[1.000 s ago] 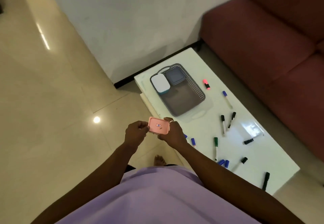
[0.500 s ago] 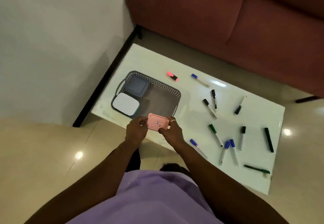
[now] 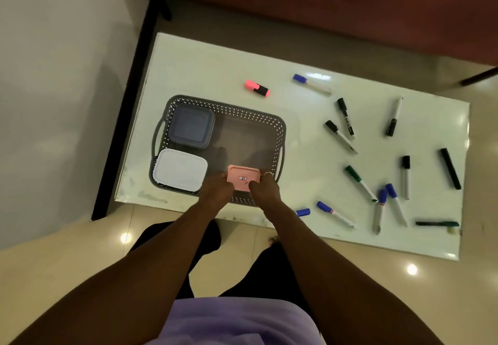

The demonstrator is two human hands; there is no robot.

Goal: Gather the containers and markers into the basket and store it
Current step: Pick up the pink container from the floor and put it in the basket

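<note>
Moved since earlier: pink box (image 3: 243, 178) now lower, over the basket's (image 3: 280, 129) near right corner. Left hand (image 3: 217, 191) and right hand (image 3: 265, 190) grasp its two ends. Inside basket, left side: white box (image 3: 180, 169) near, blue box (image 3: 192, 125) far. Right of basket, on table (image 3: 204, 69): scattered markers; pink highlighter (image 3: 256, 88) beyond it.
</note>
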